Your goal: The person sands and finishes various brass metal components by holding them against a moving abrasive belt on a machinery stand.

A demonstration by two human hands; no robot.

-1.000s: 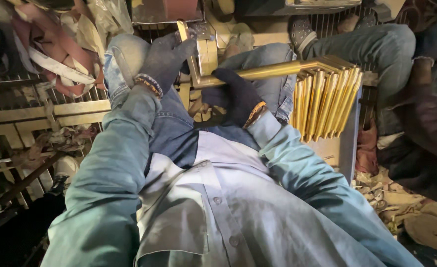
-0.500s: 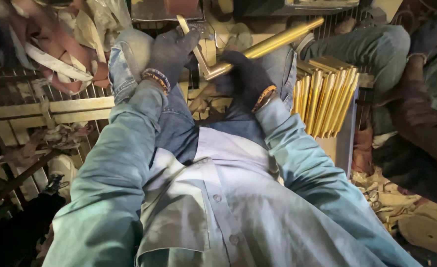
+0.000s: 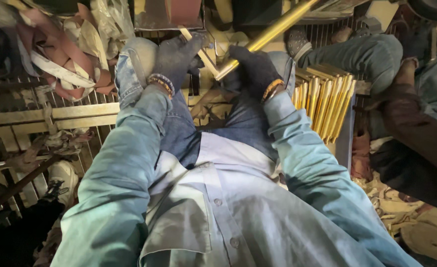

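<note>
Your gloved right hand [image 3: 254, 66] has its fingers closed around the lower end of a brass rod [image 3: 270, 32] that slants up to the right. Your gloved left hand [image 3: 176, 57] rests just beside it, fingers loosely curled on a thin metal strip [image 3: 201, 49]. A stack of brass rods [image 3: 327, 101] stands to your right.

Brass rods [image 3: 324, 101] lean on a blue stand [image 3: 346, 141] over scrap-strewn floor [image 3: 396, 207].
</note>
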